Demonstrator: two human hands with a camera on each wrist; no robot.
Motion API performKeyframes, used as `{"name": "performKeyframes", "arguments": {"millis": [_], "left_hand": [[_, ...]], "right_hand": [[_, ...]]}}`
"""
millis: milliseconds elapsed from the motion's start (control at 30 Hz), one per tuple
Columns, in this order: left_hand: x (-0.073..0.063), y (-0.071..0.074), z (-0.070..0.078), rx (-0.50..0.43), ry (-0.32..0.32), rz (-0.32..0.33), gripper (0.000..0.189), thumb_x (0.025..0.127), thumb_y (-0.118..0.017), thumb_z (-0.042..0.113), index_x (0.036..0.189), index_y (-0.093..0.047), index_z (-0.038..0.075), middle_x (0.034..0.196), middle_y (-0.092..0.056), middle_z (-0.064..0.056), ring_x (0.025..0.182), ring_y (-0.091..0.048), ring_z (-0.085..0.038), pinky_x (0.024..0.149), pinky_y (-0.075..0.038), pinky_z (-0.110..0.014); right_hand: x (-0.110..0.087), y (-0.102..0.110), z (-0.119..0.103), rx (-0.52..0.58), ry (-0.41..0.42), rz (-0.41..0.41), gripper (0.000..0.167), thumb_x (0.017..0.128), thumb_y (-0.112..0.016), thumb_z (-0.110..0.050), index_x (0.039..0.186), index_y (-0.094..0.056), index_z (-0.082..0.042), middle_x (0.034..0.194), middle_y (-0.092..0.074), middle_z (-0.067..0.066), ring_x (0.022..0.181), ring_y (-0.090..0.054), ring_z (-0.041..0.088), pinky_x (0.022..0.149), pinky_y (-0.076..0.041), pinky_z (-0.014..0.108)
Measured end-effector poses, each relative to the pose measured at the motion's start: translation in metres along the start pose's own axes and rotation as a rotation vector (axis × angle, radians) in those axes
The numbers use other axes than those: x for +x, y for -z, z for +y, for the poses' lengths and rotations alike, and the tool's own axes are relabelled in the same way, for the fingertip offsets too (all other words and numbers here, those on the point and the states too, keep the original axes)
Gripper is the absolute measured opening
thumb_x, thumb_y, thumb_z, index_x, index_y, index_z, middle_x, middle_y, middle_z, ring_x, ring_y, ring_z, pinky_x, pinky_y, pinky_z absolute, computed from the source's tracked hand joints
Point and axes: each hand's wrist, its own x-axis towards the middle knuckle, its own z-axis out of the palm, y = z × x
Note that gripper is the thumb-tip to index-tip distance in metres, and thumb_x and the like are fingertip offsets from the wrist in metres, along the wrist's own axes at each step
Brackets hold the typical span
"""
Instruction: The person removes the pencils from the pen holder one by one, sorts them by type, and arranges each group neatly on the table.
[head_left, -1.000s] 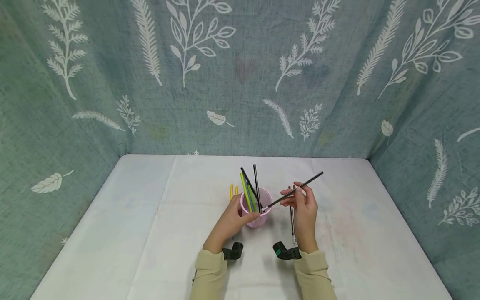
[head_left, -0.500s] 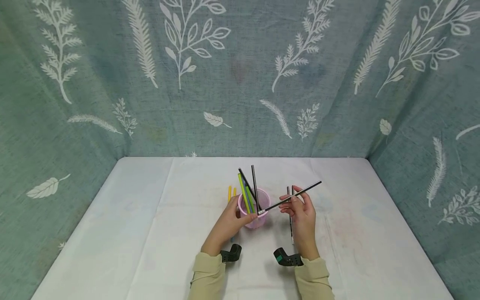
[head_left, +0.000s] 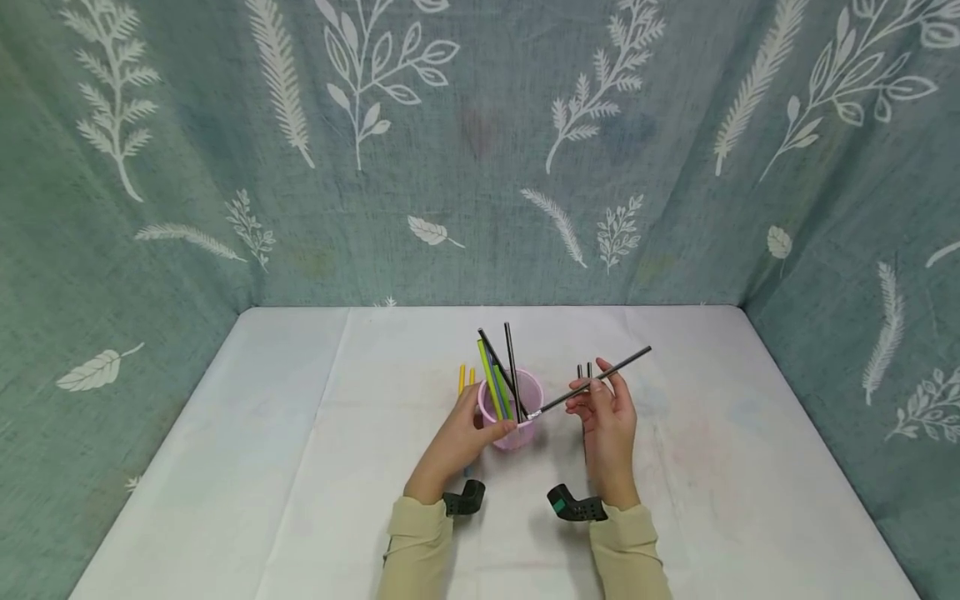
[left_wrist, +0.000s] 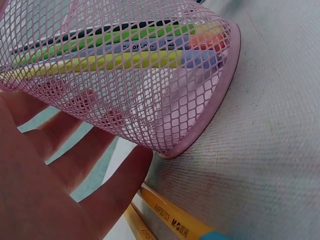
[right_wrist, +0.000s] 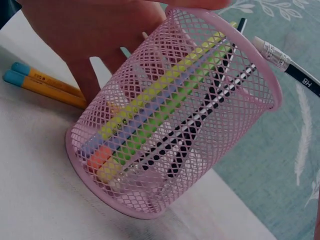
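My left hand (head_left: 453, 442) grips a pink mesh pen cup (head_left: 512, 437), thumb over the near rim and fingers along its left side. Inside stand a yellow-green pen (head_left: 489, 375), a green pen (right_wrist: 165, 110), a bluish one (left_wrist: 145, 46) and two black pencils (head_left: 512, 358). Another black pencil (head_left: 562, 400), marked HB (right_wrist: 300, 77), slants down leftward from my right hand (head_left: 611, 429), which pinches it between thumb and fingers. Its white eraser end (right_wrist: 267, 47) is right at the cup's rim.
Two yellow pencils (left_wrist: 172, 215) with blue ends lie left of the cup, partly behind my left hand. Two more black pencils (head_left: 588, 369) lie behind the right hand, mostly hidden. The white-covered table (head_left: 360, 467) ends at a patterned green cloth (head_left: 480, 208).
The pencil in my right hand dipped at its upper end, then rose again, its eraser end staying by the cup's rim. The left hand keeps its hold on the cup.
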Motion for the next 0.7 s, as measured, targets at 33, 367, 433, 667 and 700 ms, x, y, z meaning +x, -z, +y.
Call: {"name": "performKeyframes", "arguments": {"millis": [33, 367, 433, 667, 700], "left_hand": [[0.0, 0.0, 0.0, -0.003, -0.001, -0.001, 0.064, 0.076, -0.067, 0.044, 0.131, -0.036, 0.028, 0.124, -0.038, 0.003, 0.107, -0.045, -0.014, 0.087, -0.041, -0.034], [0.002, 0.0, 0.002, 0.007, 0.01, -0.025, 0.068, 0.078, -0.067, 0.038, 0.134, -0.033, 0.021, 0.125, -0.037, -0.002, 0.11, -0.042, -0.017, 0.091, -0.039, -0.038], [0.002, 0.0, 0.002, 0.015, 0.023, -0.019, 0.069, 0.077, -0.067, 0.041, 0.134, -0.033, 0.025, 0.126, -0.037, 0.001, 0.11, -0.042, -0.016, 0.092, -0.039, -0.036], [0.004, -0.001, -0.002, 0.041, 0.034, 0.004, 0.072, 0.074, -0.066, 0.049, 0.134, -0.032, 0.027, 0.128, -0.035, 0.004, 0.106, -0.046, -0.014, 0.087, -0.042, -0.033], [0.004, -0.001, -0.003, 0.041, 0.036, 0.007, 0.073, 0.073, -0.066, 0.049, 0.133, -0.032, 0.027, 0.128, -0.036, 0.004, 0.105, -0.046, -0.015, 0.087, -0.042, -0.033]], "right_hand": [[0.0, 0.0, -0.001, 0.004, -0.001, 0.005, 0.038, 0.093, -0.047, -0.012, 0.13, -0.039, -0.006, 0.093, -0.057, 0.017, 0.07, -0.057, 0.02, 0.065, -0.05, 0.028], [0.004, 0.01, -0.004, 0.058, 0.027, 0.053, 0.037, 0.093, -0.044, -0.007, 0.129, -0.038, -0.001, 0.089, -0.058, 0.015, 0.065, -0.055, 0.018, 0.061, -0.049, 0.027], [0.005, 0.012, -0.004, 0.074, 0.033, 0.07, 0.037, 0.093, -0.044, -0.008, 0.129, -0.039, -0.001, 0.088, -0.058, 0.015, 0.064, -0.054, 0.018, 0.06, -0.049, 0.026], [0.009, 0.022, -0.001, 0.059, 0.029, 0.091, 0.038, 0.094, -0.044, -0.01, 0.131, -0.038, -0.001, 0.084, -0.056, 0.012, 0.061, -0.051, 0.017, 0.057, -0.048, 0.024], [0.009, 0.023, 0.0, 0.048, 0.02, 0.1, 0.038, 0.094, -0.044, -0.01, 0.13, -0.038, 0.0, 0.083, -0.056, 0.011, 0.06, -0.051, 0.017, 0.056, -0.047, 0.023]]}}
